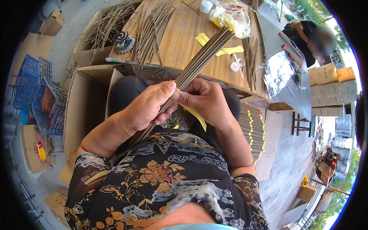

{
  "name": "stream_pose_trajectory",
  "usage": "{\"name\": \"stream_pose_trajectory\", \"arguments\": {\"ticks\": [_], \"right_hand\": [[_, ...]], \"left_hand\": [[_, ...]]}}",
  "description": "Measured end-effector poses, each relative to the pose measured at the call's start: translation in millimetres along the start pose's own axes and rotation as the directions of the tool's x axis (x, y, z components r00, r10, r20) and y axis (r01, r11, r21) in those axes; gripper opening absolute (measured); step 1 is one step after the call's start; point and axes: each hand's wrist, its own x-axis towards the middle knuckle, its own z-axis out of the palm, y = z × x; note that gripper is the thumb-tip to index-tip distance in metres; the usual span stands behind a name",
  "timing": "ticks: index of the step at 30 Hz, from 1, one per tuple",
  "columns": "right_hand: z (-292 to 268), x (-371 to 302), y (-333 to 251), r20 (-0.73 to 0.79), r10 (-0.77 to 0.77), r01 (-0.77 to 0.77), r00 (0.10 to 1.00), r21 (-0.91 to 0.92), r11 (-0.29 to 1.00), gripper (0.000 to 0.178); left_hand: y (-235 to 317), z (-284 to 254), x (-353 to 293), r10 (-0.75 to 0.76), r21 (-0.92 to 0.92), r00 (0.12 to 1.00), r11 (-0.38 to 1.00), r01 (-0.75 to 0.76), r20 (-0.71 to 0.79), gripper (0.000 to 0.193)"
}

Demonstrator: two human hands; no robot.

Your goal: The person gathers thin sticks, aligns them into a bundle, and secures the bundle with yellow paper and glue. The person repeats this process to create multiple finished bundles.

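Note:
A long bundle of thin brown incense sticks (205,55) slants across my lap, its far end over the wooden table. My left hand (147,103) is wrapped round the middle of the bundle, thumb on top. Beside it, my right hand (207,100) pinches a yellow paper strip (197,118) against the sticks. The strip's loose tail hangs down below my right fingers. How far it goes round the bundle is hidden by my hands. More yellow strips (232,50) lie on the table near the bundle's far end.
On the wooden table (180,42) lie loose sticks (153,32), a toothed metal wheel (124,43) and a clear plastic bag (239,23). An open cardboard box (86,111) stands at left, blue crates (30,82) beyond. Banded bundles (251,128) lie at right. Another person (306,38) is at far right.

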Motion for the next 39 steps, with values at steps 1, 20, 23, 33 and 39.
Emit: {"name": "stream_pose_trajectory", "arguments": {"ticks": [1, 20, 23, 33, 39], "right_hand": [[0.7, 0.4, 1.5, 0.019, 0.002, -0.003, 1.0, 0.062, 0.998, 0.02], [3.7, -0.2, -6.6, -0.257, -0.266, 0.099, 0.929, -0.521, 0.848, 0.033], [7.2, -1.1, -7.7, -0.212, -0.248, 0.144, 0.945, -0.412, 0.9, 0.021], [21.5, 4.0, -1.5, -0.296, -0.438, 0.394, 0.849, -0.199, 0.897, 0.014], [22.5, -5.0, -3.3, -0.305, -0.333, 0.384, 0.892, 0.123, 0.915, 0.017]], "left_hand": [[-0.1, 0.2, -0.1, -0.008, -0.026, 1.0, 1.0, 0.008, -0.001, 0.05], [7.3, 6.5, 1.1, 0.071, 0.073, 0.988, 0.995, -0.061, -0.14, 0.032], [9.5, 11.0, 0.0, 0.123, 0.132, 0.977, 0.986, -0.101, -0.172, 0.037], [19.3, 15.8, 12.1, 0.466, 0.478, 0.876, 0.802, -0.358, -0.126, 0.042], [3.6, 20.2, 21.6, 0.649, 0.555, 0.76, 0.645, -0.526, -0.035, 0.042]]}}
